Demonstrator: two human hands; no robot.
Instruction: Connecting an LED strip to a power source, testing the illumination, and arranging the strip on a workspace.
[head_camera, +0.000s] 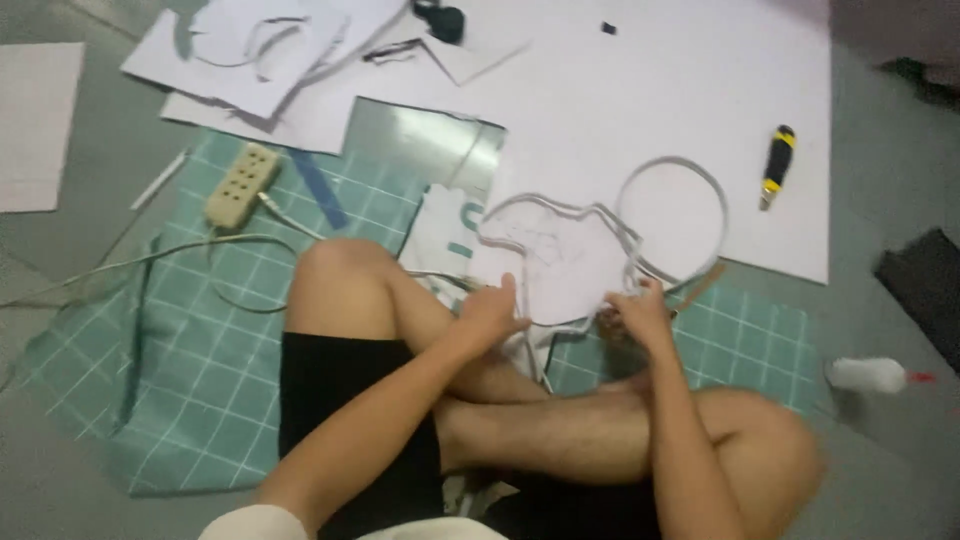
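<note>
I sit cross-legged on a green gridded mat (200, 380). In front of my knees lies a white cut-out shape (560, 265) edged with a thin grey strip that loops into a ring (672, 215) at its right. My left hand (490, 312) presses on the near left edge of the shape, thumb up along the strip. My right hand (638, 308) pinches the strip at the near right edge, where the ring meets the shape. A thin brown stick (700, 287) lies just right of that hand.
A big white board (700, 90) lies under and behind the shape. A yellow-and-black cutter (776, 165) rests on it at right. A beige power strip (242, 184) with cables sits at left, paper scraps (270, 60) behind it, a white glue bottle (868, 375) at right.
</note>
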